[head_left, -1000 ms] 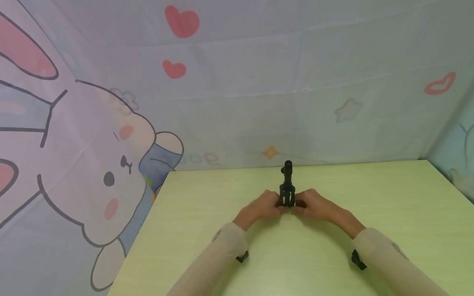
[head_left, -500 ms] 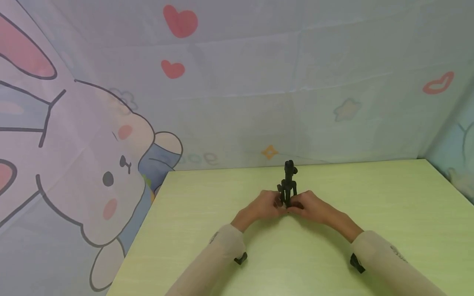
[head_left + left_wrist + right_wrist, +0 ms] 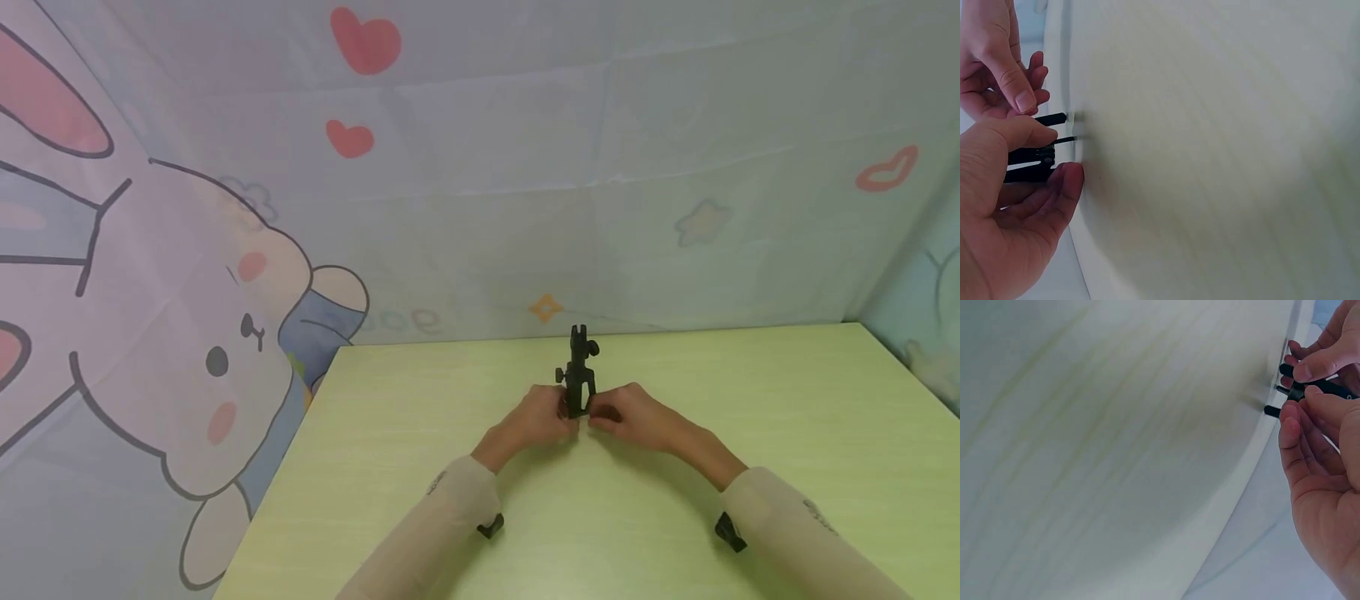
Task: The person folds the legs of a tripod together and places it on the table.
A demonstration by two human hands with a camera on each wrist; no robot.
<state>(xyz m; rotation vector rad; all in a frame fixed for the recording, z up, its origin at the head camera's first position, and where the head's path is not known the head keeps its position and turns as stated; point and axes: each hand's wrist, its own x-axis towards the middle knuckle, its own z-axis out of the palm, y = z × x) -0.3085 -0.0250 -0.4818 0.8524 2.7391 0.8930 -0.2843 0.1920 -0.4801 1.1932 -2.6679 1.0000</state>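
A small black tripod (image 3: 578, 358) stands near the back of the table, with side knobs, a notched top and legs spread a little. My left hand (image 3: 543, 414) grips its lower left part, thumb and curled fingers around the legs. From the other side my right hand (image 3: 633, 414) pinches a leg low down. In the left wrist view, dark leg ends of the tripod (image 3: 1029, 174) stick out past the left thumb toward the tabletop. Both thumbs lie close together on the tripod (image 3: 1329, 387) in the right wrist view. Fingers hide much of the lower legs.
The pale yellow-green table (image 3: 600, 508) ends at a fabric backdrop (image 3: 487, 208) just behind the tripod. A printed rabbit (image 3: 187, 350) covers the left side cloth. Black wrist mounts (image 3: 491, 526) hang under both sleeves.
The tripod has turned about its upright axis, bringing its side knobs and leg gap into different view. Both hands have stayed at its base, with small finger shifts.
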